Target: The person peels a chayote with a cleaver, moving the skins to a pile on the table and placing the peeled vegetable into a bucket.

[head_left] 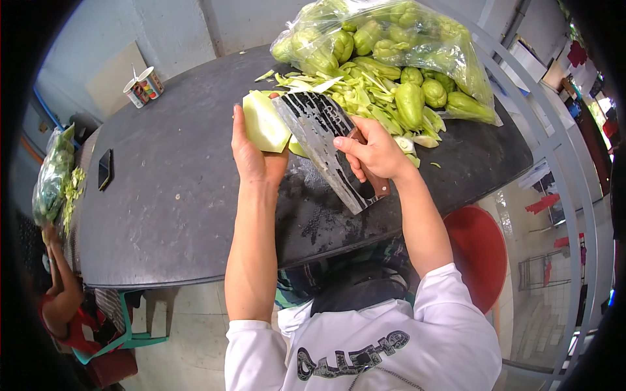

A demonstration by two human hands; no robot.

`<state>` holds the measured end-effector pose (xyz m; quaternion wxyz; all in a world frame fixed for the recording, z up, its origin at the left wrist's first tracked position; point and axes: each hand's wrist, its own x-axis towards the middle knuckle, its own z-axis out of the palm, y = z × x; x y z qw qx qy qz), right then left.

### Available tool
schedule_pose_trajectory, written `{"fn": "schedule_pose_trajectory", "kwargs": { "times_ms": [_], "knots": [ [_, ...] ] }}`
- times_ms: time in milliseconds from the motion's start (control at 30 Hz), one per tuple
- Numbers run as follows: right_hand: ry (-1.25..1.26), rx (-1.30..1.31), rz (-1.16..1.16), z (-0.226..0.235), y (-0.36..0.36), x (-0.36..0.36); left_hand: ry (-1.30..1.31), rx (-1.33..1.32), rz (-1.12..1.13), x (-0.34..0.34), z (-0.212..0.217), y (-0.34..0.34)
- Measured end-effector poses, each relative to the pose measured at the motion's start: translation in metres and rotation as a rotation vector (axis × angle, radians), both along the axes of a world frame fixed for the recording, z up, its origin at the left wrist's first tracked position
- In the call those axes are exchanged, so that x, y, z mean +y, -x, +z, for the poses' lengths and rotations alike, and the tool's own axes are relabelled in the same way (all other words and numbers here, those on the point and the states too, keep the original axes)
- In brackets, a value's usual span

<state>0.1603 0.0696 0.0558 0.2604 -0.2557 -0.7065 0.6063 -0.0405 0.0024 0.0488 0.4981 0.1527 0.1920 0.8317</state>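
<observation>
Chayote piece (264, 120), head view: held above the dark surface (176, 215), its pale, pared face turned upward, apparently so that it can be seen.
Left hand (257, 156): the piece is gripped from below and behind, thumb along its left edge; the fingers are mostly hidden. The right side is thus left free, probably to spare the fingers from the blade.
Right hand (375, 150): the fingers are closed around the wooden handle, with the thumb pressed on the blade, likely for control.
Cleaver (313, 140): slanted, its far end beside the piece; whether they touch cannot be told.
Peelings (368, 88): heaped on the surface beyond the blade, within easy reach.
Plastic bag (456, 55): whole chayotes (409, 104) are held at its mouth and inside, seemingly as a nearby supply.
</observation>
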Motion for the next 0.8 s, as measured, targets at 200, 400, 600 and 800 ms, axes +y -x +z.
{"fn": "schedule_pose_trajectory", "kwargs": {
  "times_ms": [200,400,600,800],
  "knots": [
    [-0.001,-0.017,-0.013,0.0,-0.006,0.001,-0.011,0.044,-0.047,0.005,-0.009,0.007],
    [0.002,-0.006,0.01,-0.001,-0.005,0.001,-0.007,0.049,-0.031,0.001,-0.006,0.007],
    [0.005,-0.007,0.036,-0.004,-0.001,-0.001,0.014,0.06,-0.107,0.004,-0.011,-0.007],
    [0.029,0.079,0.013,0.002,-0.003,-0.005,-0.07,0.088,-0.08,0.0,-0.009,-0.025]
  ]
}}
